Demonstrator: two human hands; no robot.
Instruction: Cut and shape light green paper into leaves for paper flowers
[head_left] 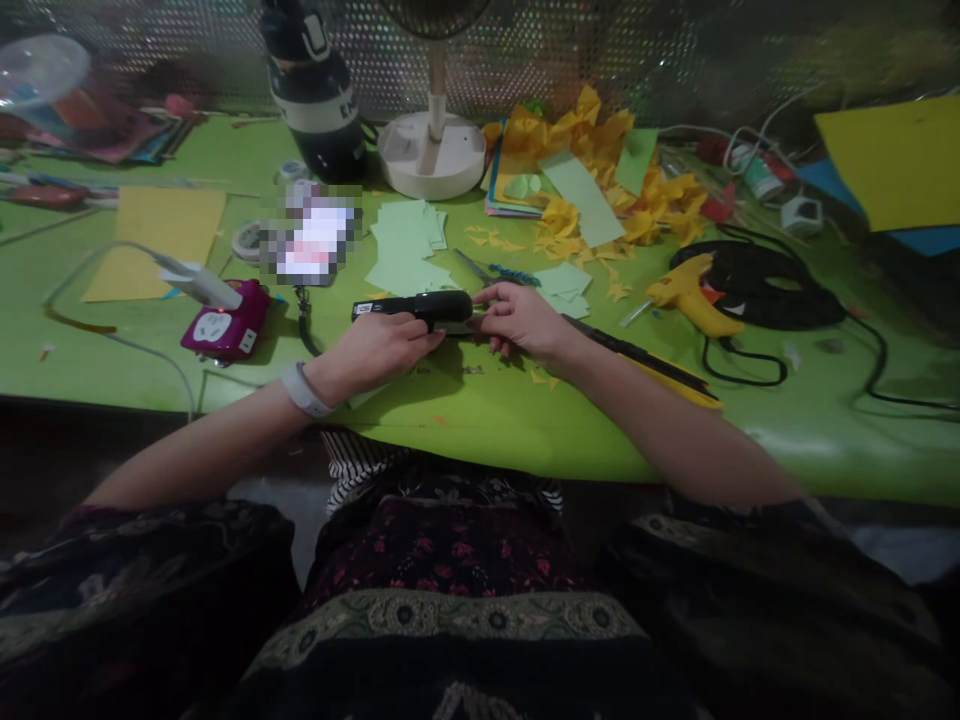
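A black stapler (442, 304) lies across the front part of the green table, with a white label on its left end. My left hand (379, 345) is closed around its left half, fingers curled over the near side. At the rounded right end, my right hand (521, 322) has thumb and fingers pinched together. A small pale edge shows between these fingers and the stapler, too little of it to name. Just behind the right hand are scissors (480, 270) and light green paper pieces (566, 285).
Behind lie light green slips (405, 245), a phone (319, 240) and a heap of orange folded paper (630, 200). A purple power adapter (229, 325) is on the left. To the right are a yellow glue gun (694, 295) with its cord and a black-and-yellow paper trimmer (652, 365).
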